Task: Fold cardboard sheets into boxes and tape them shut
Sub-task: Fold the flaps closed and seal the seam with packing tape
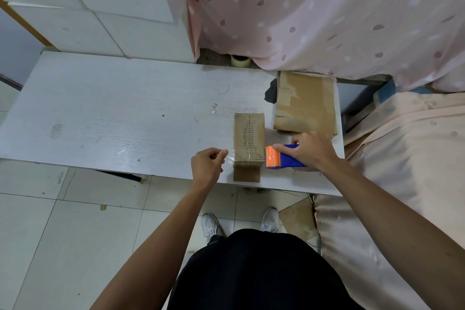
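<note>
A small folded cardboard box stands near the front edge of the white table. Its top seam runs away from me. My right hand grips a blue and orange tape dispenser pressed against the box's right side. Clear tape stretches from the dispenser across the box's near end to my left hand, which pinches the tape's free end just left of the box. A stack of flat cardboard sheets lies behind the box at the table's right end.
A pink spotted curtain hangs behind the table. A peach-covered bed sits to the right. A pale roll stands on the floor past the table's far edge. White panels lean at the back left. The floor is tiled.
</note>
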